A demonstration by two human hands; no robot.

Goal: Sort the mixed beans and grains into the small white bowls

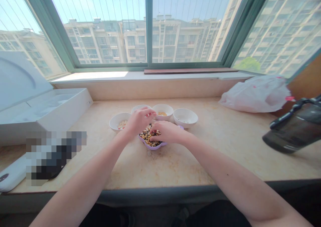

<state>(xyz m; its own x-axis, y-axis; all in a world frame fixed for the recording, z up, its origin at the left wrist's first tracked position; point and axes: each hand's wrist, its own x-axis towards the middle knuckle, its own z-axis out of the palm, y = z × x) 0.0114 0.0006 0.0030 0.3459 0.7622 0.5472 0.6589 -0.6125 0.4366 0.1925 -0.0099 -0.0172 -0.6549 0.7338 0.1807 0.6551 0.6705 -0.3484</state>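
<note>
Mixed beans (150, 135), dark and pale all jumbled, heaped in a lilac scalloped dish (155, 147) right at the middle of the marble-topped counter (175, 166), close to the near edge! Right hand (167, 132) low over the pile, fingers curled down into the beans, a narrow shape, with no telling from here whether anything sits pinched beneath them. Left hand (138, 121) just above the far-left side of the dish, fingertips drawn close together, narrow again, any contents hidden from view. Around the far side, a tight arc of small white bowls: a left bowl (119, 121) with pale and reddish beans, a far-left bowl (139, 107) partly behind the left hand, a far bowl (162, 111) with yellow grains, and a right bowl (185, 117) with a few pale grains. Well off to the right, a crumpled plastic bag (253, 95) and a dark bottle (293, 126); on the left, a white box (42, 115). Best technique here, by the look of it: small fingertip pinches, wrists low, short paths over the rim, nothing skipping out of the dish!
</note>
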